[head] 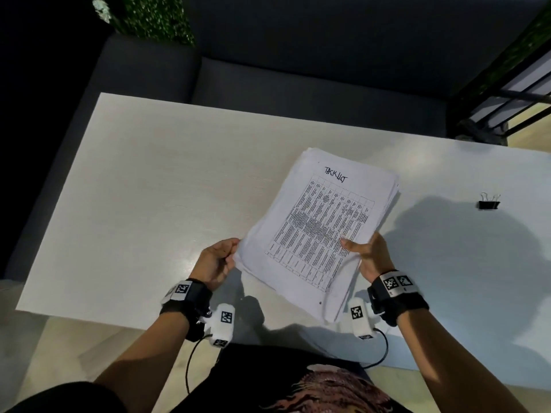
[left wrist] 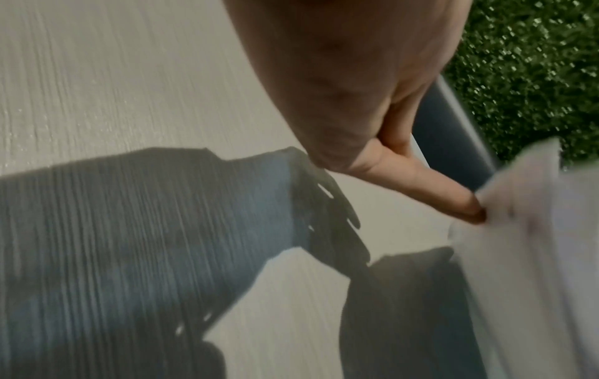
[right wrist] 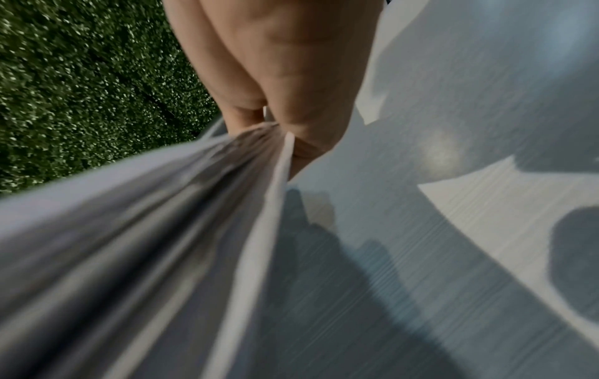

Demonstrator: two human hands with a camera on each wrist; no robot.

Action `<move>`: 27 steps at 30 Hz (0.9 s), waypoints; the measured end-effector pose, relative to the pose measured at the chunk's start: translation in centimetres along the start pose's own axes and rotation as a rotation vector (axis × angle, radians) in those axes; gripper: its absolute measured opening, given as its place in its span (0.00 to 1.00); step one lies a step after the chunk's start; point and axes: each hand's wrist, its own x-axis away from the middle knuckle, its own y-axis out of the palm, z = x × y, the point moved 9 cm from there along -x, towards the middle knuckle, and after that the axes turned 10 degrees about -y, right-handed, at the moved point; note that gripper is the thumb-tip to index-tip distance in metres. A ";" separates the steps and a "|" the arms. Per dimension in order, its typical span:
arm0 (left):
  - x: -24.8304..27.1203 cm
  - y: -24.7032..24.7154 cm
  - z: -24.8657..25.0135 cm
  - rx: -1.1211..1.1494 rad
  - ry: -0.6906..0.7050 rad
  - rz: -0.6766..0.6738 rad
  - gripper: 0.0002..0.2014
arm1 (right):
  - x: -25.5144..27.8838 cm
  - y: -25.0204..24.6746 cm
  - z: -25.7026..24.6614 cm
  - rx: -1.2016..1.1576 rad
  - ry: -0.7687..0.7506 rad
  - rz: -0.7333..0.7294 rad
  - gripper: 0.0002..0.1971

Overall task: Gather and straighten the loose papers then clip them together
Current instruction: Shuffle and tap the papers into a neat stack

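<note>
A thick stack of white papers (head: 319, 225), its top sheet a printed table with a handwritten heading, is held tilted above the white table (head: 149, 189). My left hand (head: 222, 257) holds its near left corner, fingers curled at the edge. My right hand (head: 362, 251) grips the near right edge, thumb on top. In the left wrist view a finger of my left hand (left wrist: 421, 189) touches the stack (left wrist: 531, 230). The right wrist view shows the fanned sheet edges (right wrist: 194, 218) pinched in my right hand (right wrist: 285, 102). A black binder clip (head: 489, 202) lies on the table to the right, apart from both hands.
A dark grey sofa (head: 298, 70) runs along the table's far edge. Green foliage (head: 149, 16) stands at the back left, a black metal frame (head: 507, 99) at the back right. The table's near edge is just below my wrists.
</note>
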 end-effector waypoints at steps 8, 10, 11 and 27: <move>-0.9 1.9 -1.6 -0.496 -0.081 -0.064 0.07 | 0.2 -0.2 1.0 -0.047 0.016 -0.090 0.38; -0.7 1.9 -1.7 -0.523 -0.090 -0.049 0.11 | 0.2 -0.6 1.3 -0.024 0.020 -0.065 0.31; -0.5 1.8 -1.8 -0.525 -0.112 -0.060 0.12 | 0.1 -1.0 1.5 -0.018 0.035 -0.036 0.29; -0.2 2.7 -6.2 -0.171 -0.360 -0.190 0.33 | -0.5 -2.8 3.7 -0.030 0.165 0.039 0.32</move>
